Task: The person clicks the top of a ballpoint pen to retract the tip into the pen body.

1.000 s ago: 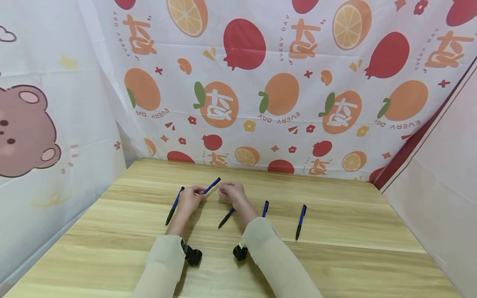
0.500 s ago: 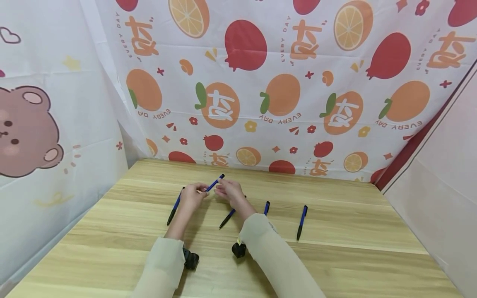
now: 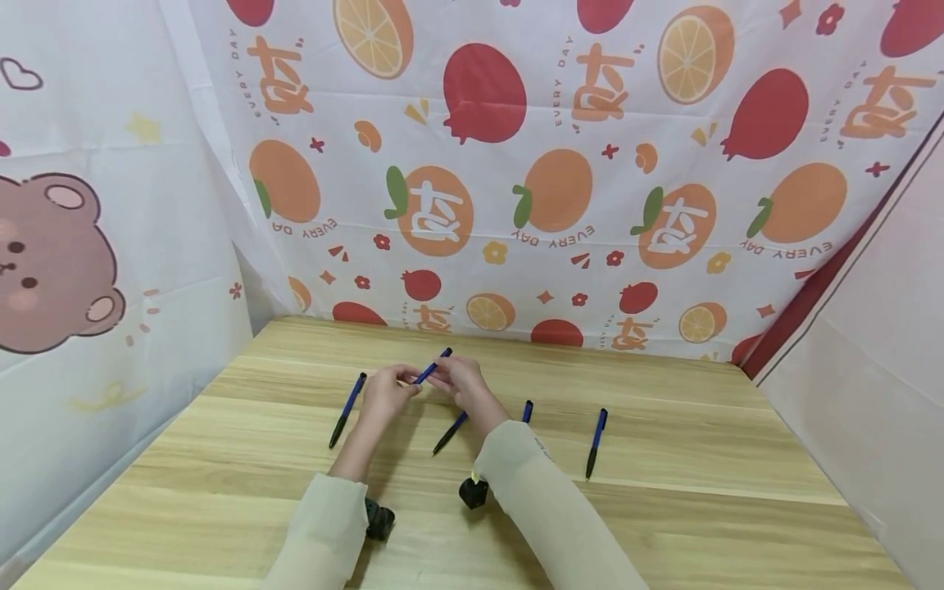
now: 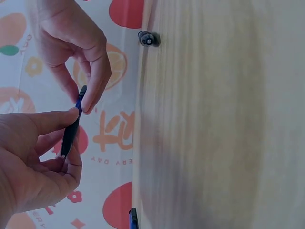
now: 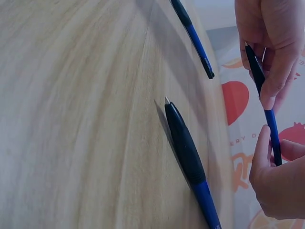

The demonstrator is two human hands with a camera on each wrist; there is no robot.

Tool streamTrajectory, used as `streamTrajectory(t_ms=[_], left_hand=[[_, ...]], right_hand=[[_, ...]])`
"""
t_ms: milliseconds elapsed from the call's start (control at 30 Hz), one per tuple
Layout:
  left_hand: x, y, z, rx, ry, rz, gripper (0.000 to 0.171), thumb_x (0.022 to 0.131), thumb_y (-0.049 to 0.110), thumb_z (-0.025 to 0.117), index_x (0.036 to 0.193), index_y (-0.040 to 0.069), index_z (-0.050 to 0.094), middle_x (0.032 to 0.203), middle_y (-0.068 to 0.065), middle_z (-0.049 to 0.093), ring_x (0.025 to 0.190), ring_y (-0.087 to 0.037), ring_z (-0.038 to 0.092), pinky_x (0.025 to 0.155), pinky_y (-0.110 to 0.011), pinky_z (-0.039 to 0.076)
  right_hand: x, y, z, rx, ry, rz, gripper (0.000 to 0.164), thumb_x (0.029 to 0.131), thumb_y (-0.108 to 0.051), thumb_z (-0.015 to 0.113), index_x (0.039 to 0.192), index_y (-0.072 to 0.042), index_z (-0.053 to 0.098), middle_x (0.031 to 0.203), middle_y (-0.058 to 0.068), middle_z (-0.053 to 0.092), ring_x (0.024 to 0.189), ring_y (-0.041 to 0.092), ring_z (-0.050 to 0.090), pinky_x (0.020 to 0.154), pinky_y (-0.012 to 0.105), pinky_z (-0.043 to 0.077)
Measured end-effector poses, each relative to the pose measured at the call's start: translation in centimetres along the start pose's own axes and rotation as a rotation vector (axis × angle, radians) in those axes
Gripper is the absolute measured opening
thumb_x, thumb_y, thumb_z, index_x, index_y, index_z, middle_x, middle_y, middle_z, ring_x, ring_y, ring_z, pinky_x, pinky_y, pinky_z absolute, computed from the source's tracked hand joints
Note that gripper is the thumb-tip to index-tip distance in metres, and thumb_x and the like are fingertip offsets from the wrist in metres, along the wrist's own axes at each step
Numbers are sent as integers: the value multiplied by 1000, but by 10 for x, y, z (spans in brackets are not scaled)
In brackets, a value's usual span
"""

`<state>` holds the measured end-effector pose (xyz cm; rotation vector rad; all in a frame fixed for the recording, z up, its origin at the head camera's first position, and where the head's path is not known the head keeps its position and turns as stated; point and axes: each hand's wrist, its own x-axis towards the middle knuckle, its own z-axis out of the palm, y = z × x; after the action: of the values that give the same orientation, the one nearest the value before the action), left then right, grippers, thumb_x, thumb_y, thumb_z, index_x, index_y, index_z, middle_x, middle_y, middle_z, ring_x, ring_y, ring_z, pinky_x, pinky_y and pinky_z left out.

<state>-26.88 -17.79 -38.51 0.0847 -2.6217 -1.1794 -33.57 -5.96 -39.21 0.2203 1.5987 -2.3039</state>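
Observation:
A blue ballpoint pen with a black grip is held aslant above the far part of the table, between both hands. My left hand pinches it by the black grip; in the left wrist view, thumb and fingers close round that part of the pen. My right hand has thumb and fingers on the blue end, as the right wrist view shows of this hand. The metal point of the pen sticks out beyond the left fingers. Part of the barrel is hidden behind the fingers.
Similar pens lie on the wooden table: one left of the left hand, one partly under the right forearm, another half hidden by the right sleeve, one farther right. A fruit-print cloth hangs behind.
The left hand has moved slightly right with the pen, towards the right hand. The right fingers, apart from the pen one second ago, now hold its blue end.

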Motion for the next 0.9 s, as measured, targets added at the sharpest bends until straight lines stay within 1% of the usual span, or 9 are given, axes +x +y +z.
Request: streamTrajectory(t_ms=[133, 200, 267, 367, 467, 567, 700, 800, 900], left_hand=[[-1, 0, 1, -16, -14, -3, 19, 79, 1, 70, 98, 0, 68, 81, -5, 62, 66, -18, 56, 55, -28, 44], [0, 1, 1, -21, -36, -8, 20, 79, 3, 70, 99, 0, 67, 82, -5, 62, 68, -19, 58, 56, -29, 45], [0, 1, 0, -25, -70, -13, 20, 81, 5, 69, 100, 0, 67, 83, -5, 62, 73, -20, 59, 59, -31, 46], [1, 1, -4, -65, -148, -31, 22, 84, 9, 67, 103, -1, 65, 86, -7, 63, 78, -22, 59, 63, -33, 47], [1, 2, -9, -176, -247, -81, 26, 87, 11, 63, 108, -4, 61, 94, -12, 62, 82, -23, 58, 69, -35, 49], [0, 1, -15, -298, -354, -147, 30, 91, 12, 59, 115, -7, 57, 105, -19, 60, 87, -25, 60, 74, -38, 51], [0, -1, -19, -432, -500, -211, 36, 94, 11, 52, 123, -11, 48, 118, -26, 52, 101, -34, 57, 83, -44, 48], [1, -5, -19, -498, -574, -228, 40, 95, 11, 50, 127, -12, 42, 123, -28, 48, 108, -38, 52, 87, -46, 45], [2, -10, -17, -562, -631, -228, 45, 96, 12, 49, 130, -14, 37, 122, -28, 50, 109, -39, 51, 87, -44, 46]], right_hand=[[2, 0, -3, -18, 2, 7, 20, 88, 1, 57, 106, 8, 58, 79, 13, 60, 74, 20, 64, 78, 32, 51], [4, -1, -4, -30, -5, 5, 20, 88, 2, 57, 106, 9, 58, 80, 13, 60, 73, 20, 64, 77, 31, 51], [4, -2, -6, -53, -17, 4, 21, 88, 2, 57, 108, 9, 58, 81, 13, 60, 73, 20, 63, 77, 31, 51], [3, -6, -8, -89, -40, 11, 24, 89, 1, 56, 111, 10, 56, 82, 13, 59, 73, 19, 62, 79, 31, 50], [1, -9, -10, -128, -69, 15, 25, 89, 1, 55, 112, 11, 55, 83, 13, 58, 72, 19, 62, 83, 33, 48], [0, -12, -13, -153, -103, 20, 25, 90, 2, 55, 112, 12, 54, 81, 12, 58, 71, 19, 62, 86, 36, 46], [-1, -15, -17, -186, -144, 39, 25, 90, 2, 54, 113, 12, 53, 79, 11, 57, 72, 21, 61, 91, 39, 43], [-1, -17, -19, -209, -162, 57, 27, 90, 1, 54, 115, 13, 52, 81, 13, 58, 75, 23, 61, 92, 40, 42], [-1, -17, -21, -231, -177, 69, 30, 90, 1, 55, 117, 13, 51, 89, 17, 61, 74, 22, 62, 92, 40, 42]])
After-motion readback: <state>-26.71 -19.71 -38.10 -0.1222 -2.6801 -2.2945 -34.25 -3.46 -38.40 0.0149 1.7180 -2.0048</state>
